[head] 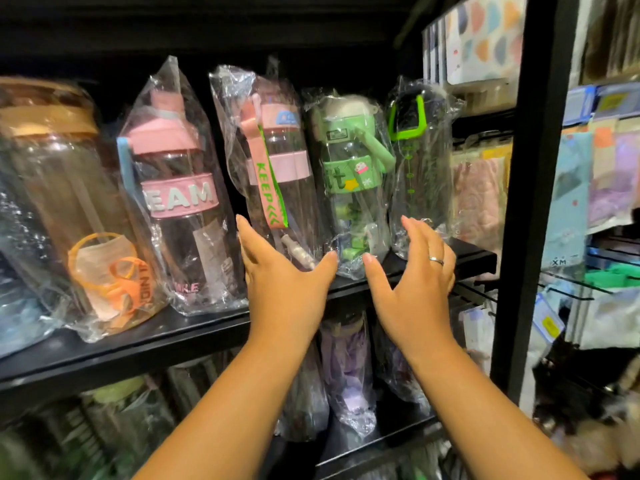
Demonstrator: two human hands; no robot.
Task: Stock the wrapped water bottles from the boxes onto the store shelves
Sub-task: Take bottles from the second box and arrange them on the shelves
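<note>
Several plastic-wrapped water bottles stand in a row on a black shelf [194,336]. From the left: an orange-lidded bottle [65,188], a pink "EAM" bottle [176,188], a pink bottle with a "KEEP" strap [277,168], a green bottle [349,174] and a dark bottle with a green handle [417,161]. My left hand [280,275] is spread open with straight fingers at the foot of the KEEP bottle. My right hand [415,268], with a ring, is spread open in front of the dark bottle's base. The green bottle's base sits between both thumbs. Neither hand grips anything.
More wrapped bottles [346,372] stand on the shelf below. A black upright post [533,168] bounds the shelf on the right. Beyond it hang packaged goods [595,168] on hooks. Boxed items [485,39] sit at the upper right.
</note>
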